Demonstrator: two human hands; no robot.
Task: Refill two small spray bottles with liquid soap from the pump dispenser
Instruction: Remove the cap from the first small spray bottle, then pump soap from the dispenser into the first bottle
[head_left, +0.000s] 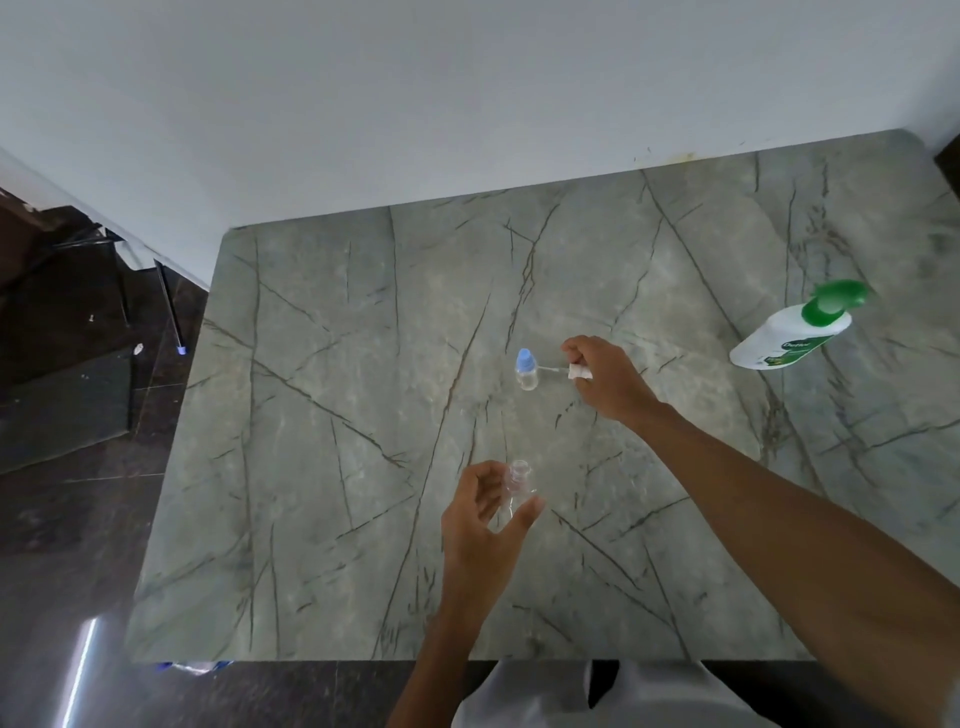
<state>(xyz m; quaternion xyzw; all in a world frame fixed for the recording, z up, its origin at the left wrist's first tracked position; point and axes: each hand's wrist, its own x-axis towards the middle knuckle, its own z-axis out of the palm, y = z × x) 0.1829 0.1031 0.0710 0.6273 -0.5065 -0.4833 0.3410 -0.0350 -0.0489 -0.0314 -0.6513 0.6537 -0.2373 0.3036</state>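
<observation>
- While we are steadying the open bottle (519, 480) near the middle of the table (337, 467), our left hand (483, 525) is curling round it. The fingers are lying on its left side and the thumb across its lower right, and the hold is looking loose rather than tight.
- Farther out, our right hand (605, 376) is pinching the white spray head (577, 371). Its thin dip tube (553, 368) is pointing left and ending just beside the capped bottle (526, 371), which is standing upright with its blue cap on.
- At the far right, well apart from both hands, the pump dispenser (789, 335) is sitting untouched, its green top blurred.
- We are judging that no soap is in yet: the open bottle is looking clear and empty, and the other one is not yet uncapped.
- We are watching the dip tube. A small sweep to the left could be knocking the light capped bottle over.
- We are also minding the loose left-hand hold. The open bottle could be tipping or sliding on the smooth stone if we are reaching right for the dispenser without firming up.
- With the dispenser so far off, we are risking soap on the table unless we are bringing bottle and nozzle close together first. The narrow neck is leaving little room for a thick stream.
- If we are laying the spray head down carelessly, it could be rolling away or picking up dirt on its tube.
</observation>
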